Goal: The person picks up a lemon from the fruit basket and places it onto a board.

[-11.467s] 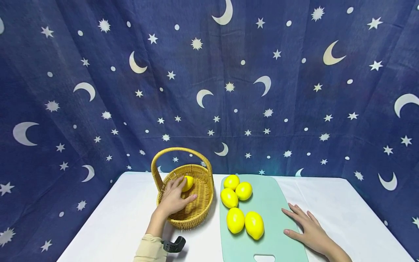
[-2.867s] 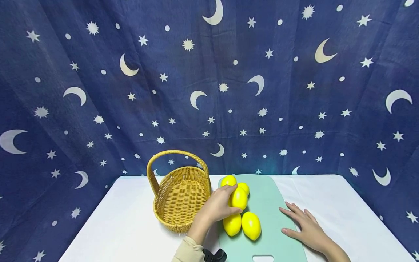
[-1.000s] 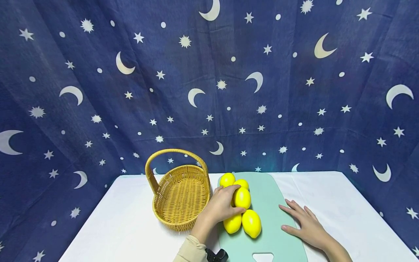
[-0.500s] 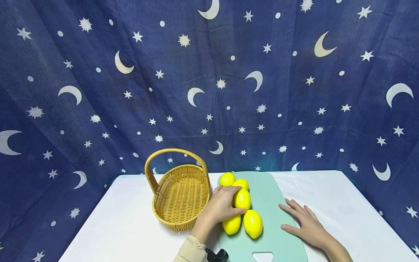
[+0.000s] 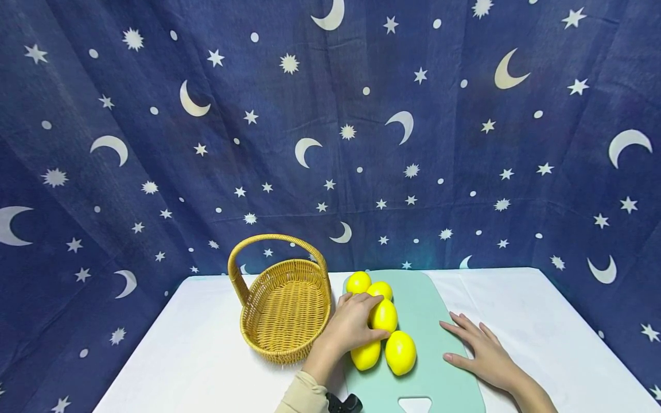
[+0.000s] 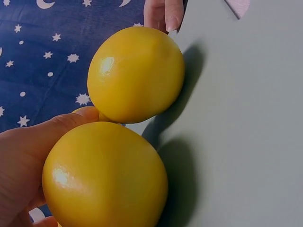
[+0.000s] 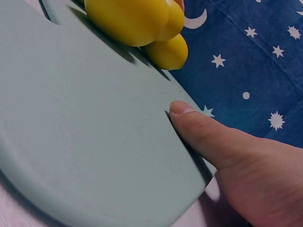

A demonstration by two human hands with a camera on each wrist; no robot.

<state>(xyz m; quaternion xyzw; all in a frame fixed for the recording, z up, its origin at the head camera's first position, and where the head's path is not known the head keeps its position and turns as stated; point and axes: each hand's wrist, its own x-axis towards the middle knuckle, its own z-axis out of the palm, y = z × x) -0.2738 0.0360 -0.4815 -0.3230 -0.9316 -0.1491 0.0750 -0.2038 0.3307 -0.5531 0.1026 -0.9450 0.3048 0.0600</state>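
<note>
My left hand (image 5: 351, 326) holds a lemon (image 5: 384, 316) between thumb and fingers, over the left half of a pale green cutting board (image 5: 428, 321). Two lemons lie behind it, one at the board's far left (image 5: 358, 283). In front are a lemon (image 5: 365, 355) partly under the hand and a lemon (image 5: 400, 353) to its right. Those front lemons fill the left wrist view and hide most of the held one. My right hand (image 5: 485, 357) rests by the board's right edge, fingers spread. In the right wrist view its thumb (image 7: 208, 135) lies at the board's edge.
A wicker basket (image 5: 286, 355) with a tall handle stands left of the board, close to my left forearm. A white cloth (image 5: 196, 355) covers the table. Behind it hangs a blue curtain (image 5: 268, 155) with moons and stars.
Long before, my left hand was in the basket at a lemon; now it is over the board with one. Lately the hand and the front right lemon shifted slightly right. My right hand stayed.
</note>
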